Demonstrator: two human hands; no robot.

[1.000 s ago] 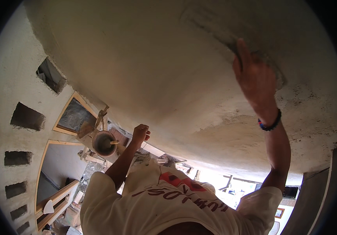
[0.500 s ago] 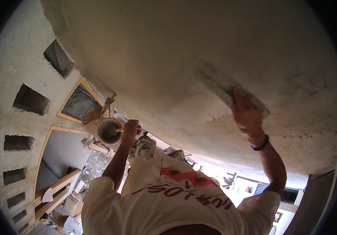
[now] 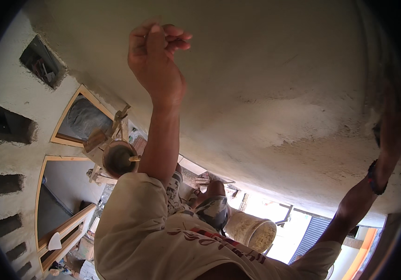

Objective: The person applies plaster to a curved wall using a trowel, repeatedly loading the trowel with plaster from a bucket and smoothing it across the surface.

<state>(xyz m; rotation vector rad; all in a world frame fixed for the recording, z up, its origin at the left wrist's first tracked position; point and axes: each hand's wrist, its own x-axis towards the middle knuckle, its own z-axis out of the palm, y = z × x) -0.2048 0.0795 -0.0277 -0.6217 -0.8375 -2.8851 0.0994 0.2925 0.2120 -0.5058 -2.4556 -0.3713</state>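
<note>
Plastered wall (image 3: 256,60) fills the far side and extends right, in front of the person. Step in hand is judged to be smoothing. Right hand (image 3: 393,105) lies at the far-right edge, dim and blurred; its grip, and any tool in it, cannot be told. Left hand (image 3: 158,60) is partly open, fingers loosely bent, nothing visible in it; wall contact cannot be told.

Recommended practice: apply light, even pressure, overlap passes, and feather fresh material into the pitted band (image 3: 312,151) at right. Keep the left hand off the finish.

Materials: far plaster is dull, grey-brown and smooth; the band is paler and granular. At left, a round bucket (image 3: 106,156) stands near rough timber. A pale, crusted cylindrical bucket (image 3: 241,227) lies near the legs.
</note>
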